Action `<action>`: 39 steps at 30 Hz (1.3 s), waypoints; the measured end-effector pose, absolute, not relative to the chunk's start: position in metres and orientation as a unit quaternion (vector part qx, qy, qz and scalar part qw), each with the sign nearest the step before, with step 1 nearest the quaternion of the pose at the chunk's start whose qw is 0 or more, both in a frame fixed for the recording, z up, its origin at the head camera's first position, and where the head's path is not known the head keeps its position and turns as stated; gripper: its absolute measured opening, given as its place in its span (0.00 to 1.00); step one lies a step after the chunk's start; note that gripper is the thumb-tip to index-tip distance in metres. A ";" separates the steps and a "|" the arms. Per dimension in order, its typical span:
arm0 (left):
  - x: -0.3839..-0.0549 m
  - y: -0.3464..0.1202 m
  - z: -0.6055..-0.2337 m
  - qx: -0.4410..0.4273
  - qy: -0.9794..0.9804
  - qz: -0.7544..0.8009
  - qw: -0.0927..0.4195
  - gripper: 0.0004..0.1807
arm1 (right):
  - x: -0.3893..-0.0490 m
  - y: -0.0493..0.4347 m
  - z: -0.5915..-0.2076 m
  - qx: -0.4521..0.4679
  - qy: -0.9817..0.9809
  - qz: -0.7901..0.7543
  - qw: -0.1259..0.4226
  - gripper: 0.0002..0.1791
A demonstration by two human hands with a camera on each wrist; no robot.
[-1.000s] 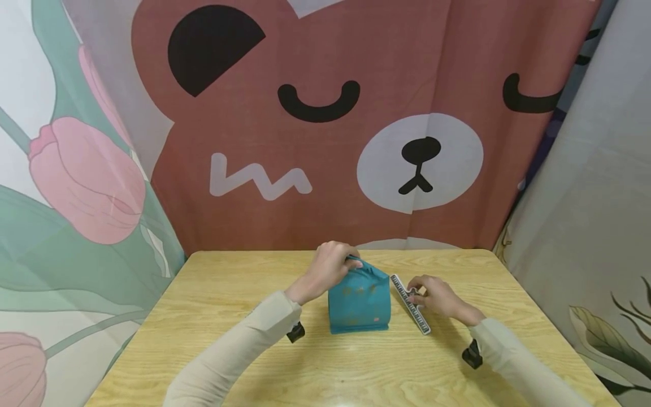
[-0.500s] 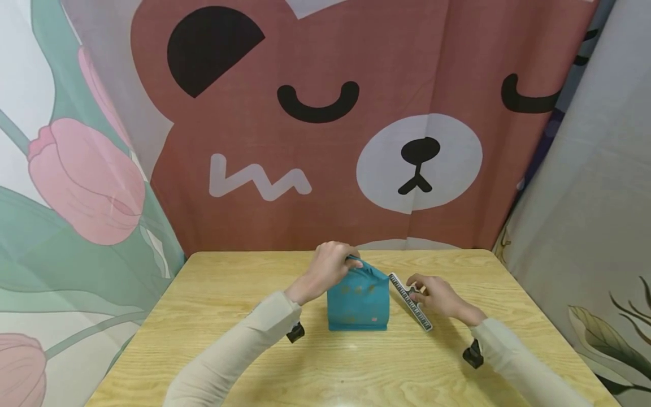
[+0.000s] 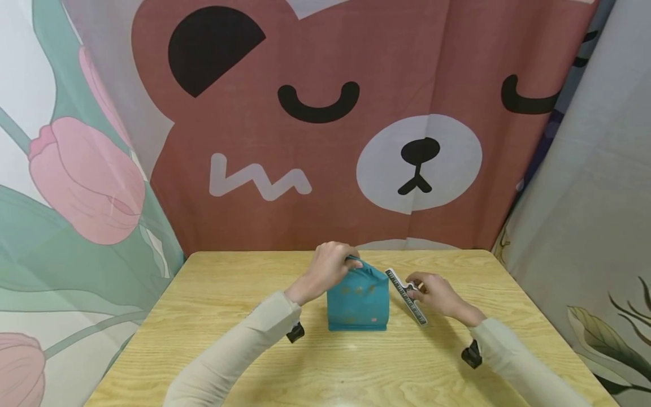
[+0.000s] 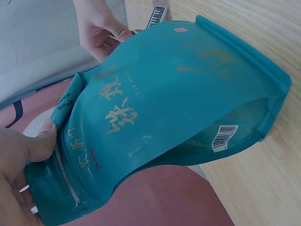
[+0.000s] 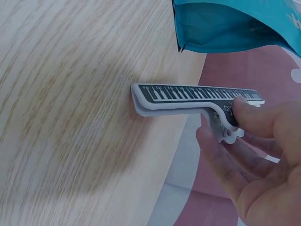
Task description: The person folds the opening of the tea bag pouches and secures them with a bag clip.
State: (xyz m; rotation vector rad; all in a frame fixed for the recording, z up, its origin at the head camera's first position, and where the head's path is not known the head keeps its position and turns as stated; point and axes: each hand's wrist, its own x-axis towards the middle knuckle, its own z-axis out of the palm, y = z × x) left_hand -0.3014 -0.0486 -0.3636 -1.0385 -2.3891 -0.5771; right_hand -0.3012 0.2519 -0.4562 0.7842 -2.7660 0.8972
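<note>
A teal pouch (image 3: 358, 305) with gold lettering stands upright on the table. My left hand (image 3: 333, 264) pinches its folded top edge; the thumb lies on the fold in the left wrist view, where the pouch (image 4: 155, 103) shows a barcode on its side. To the right, my right hand (image 3: 436, 293) holds a long bag clip (image 3: 407, 298) by its handle, between thumb and fingers. In the right wrist view the clip (image 5: 188, 96) is white with a black-and-white piano-key pattern, and its long jaws look closed. The clip's far end points toward the pouch's upper right corner.
The light wooden table (image 3: 244, 350) ends at a curtain (image 3: 325, 220) with a bear print at the back. Flowered curtains (image 3: 86, 181) hang on the left, and another patterned curtain (image 3: 585, 226) on the right.
My right hand has shifted the clip slightly up and left, nearer the pouch. The pouch moved slightly left early on; my left hand keeps its hold on the top.
</note>
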 end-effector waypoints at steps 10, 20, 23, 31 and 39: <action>-0.302 -0.048 -0.364 -0.373 -0.875 -0.209 0.228 0.07 | -0.300 0.248 -0.455 0.274 -0.914 0.288 0.086 0.15; -0.301 -0.047 -0.363 -0.371 -0.878 -0.206 0.223 0.08 | -0.299 0.245 -0.456 0.276 -0.913 0.269 0.133 0.17; -0.301 -0.047 -0.363 -0.369 -0.878 -0.204 0.224 0.08 | -0.297 0.243 -0.456 0.279 -0.909 0.272 0.146 0.16; -0.301 -0.048 -0.363 -0.371 -0.878 -0.207 0.220 0.08 | -0.293 0.237 -0.452 0.272 -0.903 0.288 0.165 0.14; -0.301 -0.048 -0.363 -0.369 -0.879 -0.206 0.222 0.08 | -0.290 0.232 -0.449 0.237 -0.910 0.282 0.188 0.15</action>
